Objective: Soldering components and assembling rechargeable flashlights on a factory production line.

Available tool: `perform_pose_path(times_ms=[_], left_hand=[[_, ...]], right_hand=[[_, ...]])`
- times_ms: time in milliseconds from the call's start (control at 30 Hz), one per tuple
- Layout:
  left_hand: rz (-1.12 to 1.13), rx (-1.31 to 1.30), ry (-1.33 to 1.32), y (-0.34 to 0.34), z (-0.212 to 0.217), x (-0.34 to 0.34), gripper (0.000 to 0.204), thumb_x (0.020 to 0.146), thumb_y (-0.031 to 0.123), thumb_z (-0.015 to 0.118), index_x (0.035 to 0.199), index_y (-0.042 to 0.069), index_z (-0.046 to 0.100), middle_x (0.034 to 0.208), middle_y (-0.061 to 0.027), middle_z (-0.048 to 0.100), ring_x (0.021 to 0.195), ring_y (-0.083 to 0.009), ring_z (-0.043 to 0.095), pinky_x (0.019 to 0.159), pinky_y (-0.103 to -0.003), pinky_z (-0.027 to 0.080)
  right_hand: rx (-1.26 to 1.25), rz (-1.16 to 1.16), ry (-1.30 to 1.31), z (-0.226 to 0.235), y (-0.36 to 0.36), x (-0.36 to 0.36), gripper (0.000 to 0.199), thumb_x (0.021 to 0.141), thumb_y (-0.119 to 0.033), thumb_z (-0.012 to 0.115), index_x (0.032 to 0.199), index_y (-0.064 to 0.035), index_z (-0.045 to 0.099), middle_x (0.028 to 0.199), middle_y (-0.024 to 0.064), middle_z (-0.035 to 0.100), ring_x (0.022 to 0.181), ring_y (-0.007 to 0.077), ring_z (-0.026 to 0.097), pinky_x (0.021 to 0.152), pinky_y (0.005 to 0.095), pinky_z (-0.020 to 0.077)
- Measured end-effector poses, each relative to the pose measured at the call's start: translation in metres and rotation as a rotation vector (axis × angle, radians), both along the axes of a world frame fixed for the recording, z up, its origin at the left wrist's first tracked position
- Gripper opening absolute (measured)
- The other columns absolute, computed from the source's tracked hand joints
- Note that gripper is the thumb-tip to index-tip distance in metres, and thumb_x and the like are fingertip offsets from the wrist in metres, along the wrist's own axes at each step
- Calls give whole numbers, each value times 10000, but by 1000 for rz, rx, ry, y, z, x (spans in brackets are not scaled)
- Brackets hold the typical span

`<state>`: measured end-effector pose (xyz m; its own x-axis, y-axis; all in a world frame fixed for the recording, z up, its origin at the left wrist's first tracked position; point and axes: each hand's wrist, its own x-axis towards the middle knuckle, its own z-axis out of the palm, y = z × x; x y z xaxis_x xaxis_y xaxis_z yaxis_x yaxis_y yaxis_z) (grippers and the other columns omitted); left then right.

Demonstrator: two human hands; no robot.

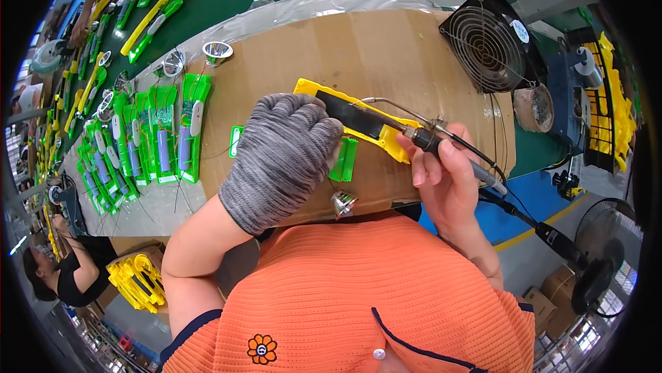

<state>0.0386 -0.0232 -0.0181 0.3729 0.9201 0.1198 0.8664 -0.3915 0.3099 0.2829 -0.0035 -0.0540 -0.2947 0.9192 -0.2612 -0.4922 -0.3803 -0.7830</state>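
My left hand [279,159], in a grey knitted glove, is closed at the edge of a yellow plastic housing [358,135] with a black panel; its fingertips are hidden. Bare-skinned, my right hand [448,173] grips a soldering iron [425,140] with a thin metal solder-feed tube [393,102] alongside. The iron's tip points left over the black panel. Below the housing, a green plastic piece [345,160] sticks out from beside my glove. A small silver reflector cup [343,203] lies by the table's near edge, close to that piece.
Green half-shells [165,135] with blue cells and wires stand in a row at left, near reflector cups [218,51]. A black fan [486,45] stands at far right, beside a round tin [534,109]. Cardboard [276,45] covers the table. Another person [76,269] works at lower left.
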Motion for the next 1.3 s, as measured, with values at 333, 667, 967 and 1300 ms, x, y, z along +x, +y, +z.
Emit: perform_pose_path(times_ms=[333,667,967,1300], left_hand=[[-1,28,-124,-4,-5,16,140,802,112,727,932,102,676,942,-87,673,982,-296,633,923,-423,454],[93,-124,-188,13,-7,28,137,881,179,639,925,71,711,882,-134,676,839,-321,666,770,-426,533],[54,-225,29,33,13,39,133,858,177,665,894,58,713,797,-133,654,770,-338,655,728,-429,534],[69,-320,135,35,5,38,137,855,192,664,888,72,721,795,-131,655,765,-335,654,721,-434,531]], right_hand=[[40,13,64,0,3,21,55,993,-164,502,980,-122,468,562,-18,428,564,141,546,1124,530,379],[186,82,-20,3,26,60,99,920,-28,562,959,-15,473,749,105,594,539,135,524,547,336,542],[183,236,-240,12,28,57,143,890,9,631,928,-10,495,726,92,624,604,152,629,566,283,519],[151,303,-391,22,24,52,172,894,-37,687,937,-32,520,794,52,649,656,100,657,551,210,470]])
